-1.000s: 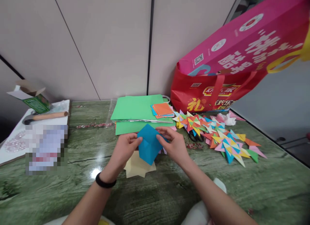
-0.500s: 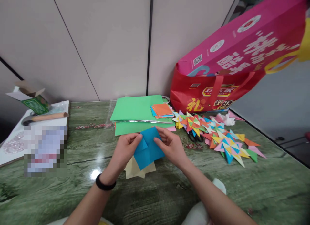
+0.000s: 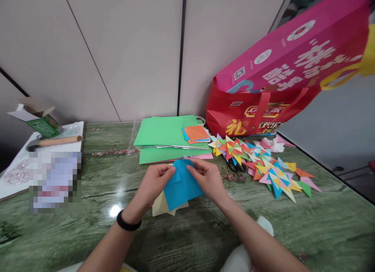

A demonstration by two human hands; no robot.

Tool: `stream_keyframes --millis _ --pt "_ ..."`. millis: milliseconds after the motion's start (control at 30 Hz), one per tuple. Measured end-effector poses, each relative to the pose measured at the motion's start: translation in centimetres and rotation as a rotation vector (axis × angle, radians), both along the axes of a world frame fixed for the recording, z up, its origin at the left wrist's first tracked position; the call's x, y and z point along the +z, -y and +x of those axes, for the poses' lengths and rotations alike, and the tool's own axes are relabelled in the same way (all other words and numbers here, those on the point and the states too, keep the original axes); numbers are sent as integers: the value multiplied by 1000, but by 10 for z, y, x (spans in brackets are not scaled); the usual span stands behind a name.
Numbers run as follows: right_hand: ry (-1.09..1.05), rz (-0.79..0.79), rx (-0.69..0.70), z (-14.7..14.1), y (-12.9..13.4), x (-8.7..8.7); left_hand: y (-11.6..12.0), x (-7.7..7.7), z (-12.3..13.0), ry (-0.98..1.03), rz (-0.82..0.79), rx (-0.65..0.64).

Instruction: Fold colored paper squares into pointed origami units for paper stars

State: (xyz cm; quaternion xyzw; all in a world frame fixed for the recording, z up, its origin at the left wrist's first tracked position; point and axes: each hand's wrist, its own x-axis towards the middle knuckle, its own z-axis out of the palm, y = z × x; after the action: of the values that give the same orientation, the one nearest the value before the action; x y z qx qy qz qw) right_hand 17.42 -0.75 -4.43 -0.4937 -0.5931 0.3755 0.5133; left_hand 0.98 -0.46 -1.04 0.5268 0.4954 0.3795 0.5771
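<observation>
A blue sheet of origami paper [image 3: 184,190] is held up between my two hands, with one corner folded over on its left side. My left hand [image 3: 154,183] pinches it at the folded flap, thumb on top. On the other side, my right hand [image 3: 208,178] grips the upper right edge between thumb and fingers. Some fingertips are hidden behind the sheet. Cream paper pieces [image 3: 160,206] lie on the table below, partly covered by the blue sheet. Farther back, small orange and blue paper squares [image 3: 195,133] rest on green paper sheets [image 3: 164,131].
Folded multicoloured paper stars [image 3: 278,176] are heaped at the right, with black scissor handles [image 3: 236,166] under them. Behind stands a red gift bag [image 3: 231,112]. At the left are a wooden-handled tool [image 3: 58,141], an opened green box [image 3: 43,121] and a white board [image 3: 17,162].
The blue sheet has turned slightly and tilted, its upper edge now bending between my hands. Both hands have shifted a little toward me and keep their hold.
</observation>
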Motion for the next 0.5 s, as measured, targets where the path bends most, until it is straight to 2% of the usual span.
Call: stream_keyframes --millis 133,233,500 --pt "51 102 83 0 3 6 -2 -2 -2 -2 29 104" --pt "46 146 155 0 4 9 -3 -1 -3 9 26 116" --pt "28 -22 213 0 4 11 -3 -4 -4 -90 106 101"
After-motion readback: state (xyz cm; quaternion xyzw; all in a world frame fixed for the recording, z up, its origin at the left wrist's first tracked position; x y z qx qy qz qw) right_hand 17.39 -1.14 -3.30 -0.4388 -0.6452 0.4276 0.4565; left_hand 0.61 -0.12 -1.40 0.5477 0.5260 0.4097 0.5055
